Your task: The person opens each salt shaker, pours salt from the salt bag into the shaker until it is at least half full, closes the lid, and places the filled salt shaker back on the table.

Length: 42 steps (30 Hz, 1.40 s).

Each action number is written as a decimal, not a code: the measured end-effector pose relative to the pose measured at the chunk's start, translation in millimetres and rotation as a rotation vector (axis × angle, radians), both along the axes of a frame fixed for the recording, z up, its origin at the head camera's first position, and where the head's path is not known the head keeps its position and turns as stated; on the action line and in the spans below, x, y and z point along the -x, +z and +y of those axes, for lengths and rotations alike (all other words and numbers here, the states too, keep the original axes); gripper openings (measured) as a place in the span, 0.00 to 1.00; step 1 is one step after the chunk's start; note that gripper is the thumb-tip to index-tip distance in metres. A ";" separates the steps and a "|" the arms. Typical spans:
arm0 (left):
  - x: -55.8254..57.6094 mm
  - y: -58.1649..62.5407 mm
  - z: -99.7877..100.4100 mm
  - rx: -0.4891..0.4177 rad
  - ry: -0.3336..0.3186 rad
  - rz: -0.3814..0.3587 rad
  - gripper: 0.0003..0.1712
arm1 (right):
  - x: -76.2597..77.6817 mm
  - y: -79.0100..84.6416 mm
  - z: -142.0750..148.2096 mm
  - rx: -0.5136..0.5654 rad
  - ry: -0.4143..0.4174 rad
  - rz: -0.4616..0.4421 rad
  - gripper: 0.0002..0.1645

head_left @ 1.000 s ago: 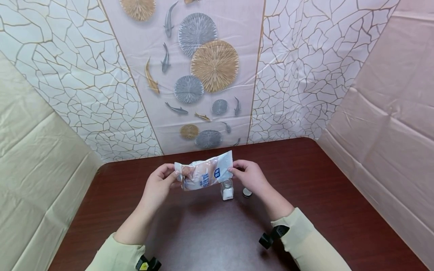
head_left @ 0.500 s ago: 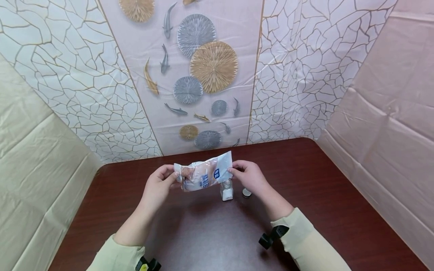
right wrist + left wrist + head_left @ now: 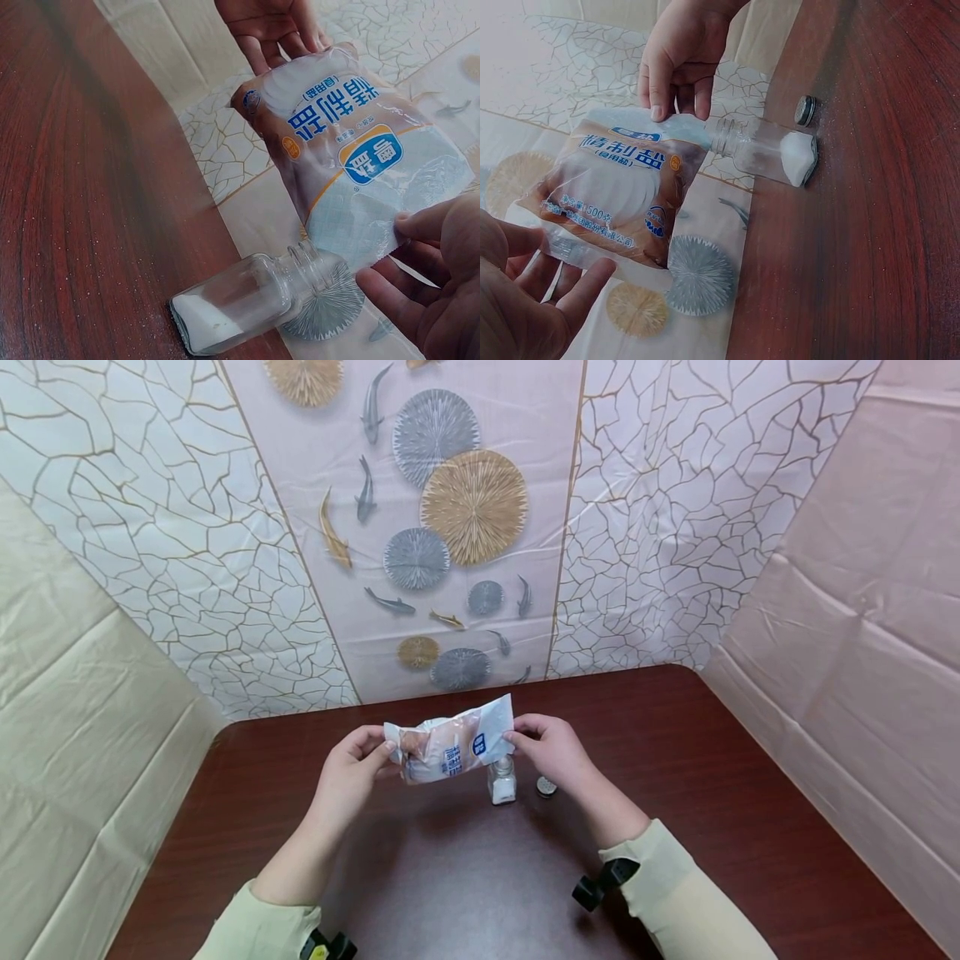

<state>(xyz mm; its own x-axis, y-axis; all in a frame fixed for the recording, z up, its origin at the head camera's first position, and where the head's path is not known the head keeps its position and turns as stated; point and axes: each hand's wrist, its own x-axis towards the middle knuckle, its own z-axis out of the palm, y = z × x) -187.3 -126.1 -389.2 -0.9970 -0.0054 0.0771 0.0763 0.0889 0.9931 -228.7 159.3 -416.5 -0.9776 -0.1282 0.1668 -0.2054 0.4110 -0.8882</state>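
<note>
A printed plastic bag of salt (image 3: 450,745) is stretched between both hands above the table. My left hand (image 3: 351,777) pinches one end of it between thumb and fingers. At the other end, my right hand (image 3: 553,752) pinches the pale corner of the bag. That corner sits right at the threaded mouth of a small glass shaker jar (image 3: 240,300), which stands upright on the table. White salt (image 3: 798,157) covers the jar's bottom, its surface sloping. The jar's round perforated lid (image 3: 546,787) lies off to the right, near my right wrist.
Fine white grains are scattered over the dark red-brown table (image 3: 82,210) around the jar. Patterned cloth (image 3: 450,568) hangs behind the table's back edge, and plain beige cloth (image 3: 847,610) walls the sides. Black wrist cameras (image 3: 603,883) are strapped over the sleeves.
</note>
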 end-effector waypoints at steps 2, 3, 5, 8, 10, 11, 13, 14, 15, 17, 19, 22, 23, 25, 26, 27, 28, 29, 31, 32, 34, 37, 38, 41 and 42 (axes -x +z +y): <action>0.0 -0.7 -0.3 0.004 0.001 0.002 0.10 | -0.2 0.4 -0.1 -0.001 0.000 0.001 0.09; -0.1 -0.9 -0.5 0.006 0.001 0.004 0.10 | -0.4 0.6 -0.2 -0.003 0.000 0.001 0.09; -0.3 -1.2 -0.5 0.007 0.002 0.005 0.10 | -0.7 1.0 -0.4 -0.002 0.001 0.001 0.09; -0.9 -0.4 -0.2 0.003 0.003 0.003 0.11 | -1.0 1.4 -0.6 0.000 0.004 0.003 0.09; -1.1 -0.1 -0.1 0.002 0.003 0.002 0.11 | -1.2 1.6 -0.7 0.001 0.003 0.004 0.08; -1.4 0.2 -0.1 0.002 0.003 0.002 0.11 | -1.3 1.7 -0.8 0.003 0.004 0.004 0.08; -1.3 0.1 -0.3 0.002 0.003 0.002 0.11 | -1.5 1.6 -0.8 0.006 0.004 0.003 0.08; -1.1 -0.2 -0.4 0.005 0.002 0.003 0.11 | -1.6 1.6 -0.7 0.007 0.004 0.003 0.08; -1.0 -0.2 -0.3 0.006 0.001 0.004 0.11 | -1.7 1.6 -0.7 0.008 0.004 0.003 0.08; -1.0 -0.1 -0.1 0.007 0.000 0.006 0.10 | -1.8 1.5 -0.5 0.008 0.004 0.004 0.08; -0.7 -0.2 0.1 0.010 -0.002 0.007 0.10 | -1.9 1.4 -0.3 0.009 0.003 0.002 0.08; -0.6 0.2 0.1 0.009 -0.003 0.009 0.10 | -2.1 1.4 -0.1 0.013 0.002 0.000 0.08; -0.5 0.4 0.0 0.008 -0.003 0.009 0.10 | -2.2 1.3 -0.1 0.017 0.002 -0.002 0.09; -0.4 0.5 -0.1 0.007 -0.005 0.009 0.09 | -2.3 1.3 0.1 0.021 0.003 -0.005 0.09; -0.5 0.6 -0.3 0.009 -0.005 0.010 0.10 | -2.3 1.3 0.1 0.021 0.003 -0.005 0.09; -0.6 0.9 -0.1 0.010 -0.006 0.011 0.10 | -2.3 1.4 0.3 0.022 0.004 -0.007 0.09; -0.5 0.8 -0.2 0.008 -0.007 0.011 0.10 | -2.2 1.4 0.2 0.021 0.004 -0.007 0.09; -0.5 0.8 -0.4 0.009 -0.007 0.011 0.10 | -2.2 1.5 0.1 0.018 0.003 -0.008 0.09; -0.5 0.8 -0.4 0.010 -0.007 0.012 0.10 | -2.0 1.7 0.1 0.011 0.001 -0.006 0.09; -0.4 0.8 -0.4 0.010 -0.007 0.012 0.10 | -1.9 1.9 0.0 0.007 -0.001 -0.006 0.09; -0.2 0.6 -0.5 0.007 -0.006 0.011 0.10 | -1.7 2.0 0.0 -0.001 -0.004 -0.004 0.09; -0.4 0.5 -0.5 0.013 -0.007 0.010 0.10 | -1.6 1.9 0.0 -0.005 -0.006 -0.006 0.09; -0.5 0.6 -0.5 0.014 -0.006 0.010 0.10 | -1.6 1.8 0.0 -0.005 -0.007 -0.007 0.09; -1.1 1.0 -0.6 0.016 -0.007 0.009 0.10 | -1.6 1.5 -0.3 -0.001 -0.007 -0.011 0.09; -1.1 1.0 -0.7 0.016 -0.006 0.009 0.10 | -1.5 1.4 -0.3 0.000 -0.007 -0.012 0.09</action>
